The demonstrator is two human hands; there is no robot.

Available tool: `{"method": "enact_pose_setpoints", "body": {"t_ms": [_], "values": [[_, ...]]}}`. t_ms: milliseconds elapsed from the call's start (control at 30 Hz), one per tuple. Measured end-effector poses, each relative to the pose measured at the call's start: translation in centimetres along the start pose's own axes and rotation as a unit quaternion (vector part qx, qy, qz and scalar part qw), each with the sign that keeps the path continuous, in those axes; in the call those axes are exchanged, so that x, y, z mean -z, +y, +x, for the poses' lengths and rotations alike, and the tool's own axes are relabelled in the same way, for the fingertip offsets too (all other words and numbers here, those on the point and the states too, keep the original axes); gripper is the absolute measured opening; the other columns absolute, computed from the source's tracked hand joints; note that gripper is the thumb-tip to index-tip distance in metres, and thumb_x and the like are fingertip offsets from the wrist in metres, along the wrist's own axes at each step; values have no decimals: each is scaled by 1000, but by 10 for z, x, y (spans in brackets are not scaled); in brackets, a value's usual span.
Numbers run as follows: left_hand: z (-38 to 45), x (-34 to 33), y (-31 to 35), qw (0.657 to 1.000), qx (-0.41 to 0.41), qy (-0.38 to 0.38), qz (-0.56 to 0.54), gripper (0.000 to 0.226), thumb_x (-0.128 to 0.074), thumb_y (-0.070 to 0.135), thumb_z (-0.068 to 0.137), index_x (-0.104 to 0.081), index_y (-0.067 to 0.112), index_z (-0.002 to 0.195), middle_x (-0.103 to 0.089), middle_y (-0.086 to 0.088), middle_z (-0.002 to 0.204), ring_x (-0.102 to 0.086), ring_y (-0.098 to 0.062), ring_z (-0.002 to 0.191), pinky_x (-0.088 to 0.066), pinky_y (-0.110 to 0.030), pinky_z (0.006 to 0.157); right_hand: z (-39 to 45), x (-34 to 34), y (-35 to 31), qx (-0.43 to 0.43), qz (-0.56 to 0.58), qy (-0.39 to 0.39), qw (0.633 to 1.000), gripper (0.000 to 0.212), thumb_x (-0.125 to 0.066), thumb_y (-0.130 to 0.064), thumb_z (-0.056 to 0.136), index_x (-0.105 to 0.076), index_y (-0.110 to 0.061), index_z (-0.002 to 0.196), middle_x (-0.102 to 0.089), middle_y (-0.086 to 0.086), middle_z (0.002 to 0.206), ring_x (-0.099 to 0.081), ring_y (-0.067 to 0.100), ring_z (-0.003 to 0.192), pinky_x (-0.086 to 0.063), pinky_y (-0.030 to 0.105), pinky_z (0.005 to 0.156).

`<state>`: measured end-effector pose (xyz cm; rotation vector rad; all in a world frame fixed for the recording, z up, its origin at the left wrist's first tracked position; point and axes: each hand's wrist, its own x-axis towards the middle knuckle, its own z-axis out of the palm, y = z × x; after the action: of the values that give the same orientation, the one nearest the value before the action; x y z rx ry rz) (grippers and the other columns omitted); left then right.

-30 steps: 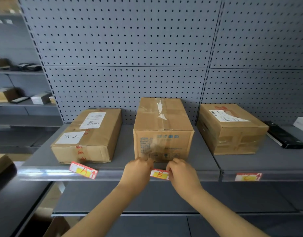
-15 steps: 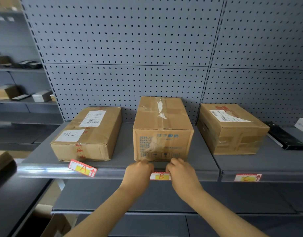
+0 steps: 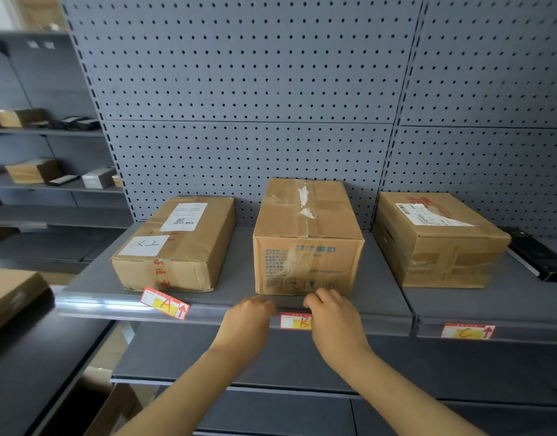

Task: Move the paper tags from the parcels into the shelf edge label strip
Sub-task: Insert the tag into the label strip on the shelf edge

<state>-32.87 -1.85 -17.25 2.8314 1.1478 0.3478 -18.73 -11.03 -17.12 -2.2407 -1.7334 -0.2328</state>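
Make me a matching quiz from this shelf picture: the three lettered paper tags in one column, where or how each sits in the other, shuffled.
Things:
1. tag A
2. tag B
3. tag C

States:
a. level in the strip, under the right-hand box, no hand near
b. tilted, lying crooked on the shelf lip
c. between the two hands, in the strip

Pairs: 1-b, 2-c, 3-a

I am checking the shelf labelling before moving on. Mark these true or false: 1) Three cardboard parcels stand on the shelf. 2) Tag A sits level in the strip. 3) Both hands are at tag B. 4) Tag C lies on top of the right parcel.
1) Three parcels stand on the shelf: true.
2) Tag A sits level: false, it is tilted.
3) The left hand and right hand are at tag B: true.
4) Tag C lies on the right parcel: false, it sits in the strip.
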Motion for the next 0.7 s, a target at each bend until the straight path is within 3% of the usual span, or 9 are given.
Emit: {"method": "enact_pose_setpoints", "body": {"t_ms": [233, 367, 500, 600, 700], "values": [[-21, 14, -56, 998, 43, 43, 10, 31, -55, 6, 88, -65, 22, 113, -62, 0, 116, -62, -22, 104, -51, -31, 82, 14, -15, -52, 42, 23, 12, 999, 38, -82, 4, 43, -65, -18, 68, -62, -1, 68, -60, 21, 62, -49, 31, 48], [-30, 29, -107, 994, 52, 95, 1, 28, -67, -3, 75, -73, 18, 93, -69, -4, 98, -66, -29, 86, -57, -36, 68, 29, -28, -92, 61, 73, 17, 995, 29, -73, 8, 59, -67, -15, 76, -64, 3, 76, -62, 26, 70, -51, 37, 54], [-36, 42, -161, 995, 10, 88, 36, 34, -83, -6, 48, -69, 21, 65, -68, 1, 77, -63, -24, 61, -46, -26, 42, 44, -43, -139, 46, 89, 23, 995, 27, -71, 7, 64, -69, -15, 79, -65, 3, 78, -64, 26, 72, -51, 35, 56], [-39, 50, -193, 994, -31, 93, 49, 37, -85, -3, 42, -68, 22, 65, -68, 2, 76, -61, -22, 59, -43, -25, 39, 53, -50, -175, 32, 87, 12, 996, 23, -59, 1, 82, -68, -14, 97, -65, 4, 98, -60, 26, 92, -49, 37, 72], [-40, 54, -214, 993, -64, 90, 48, 37, -84, 1, 43, -69, 22, 69, -70, 3, 77, -63, -20, 61, -45, -25, 43, 61, -51, -204, 2, 72, 3, 997, 20, -55, -6, 88, -65, -15, 102, -62, 4, 105, -58, 25, 99, -47, 36, 74]]}}
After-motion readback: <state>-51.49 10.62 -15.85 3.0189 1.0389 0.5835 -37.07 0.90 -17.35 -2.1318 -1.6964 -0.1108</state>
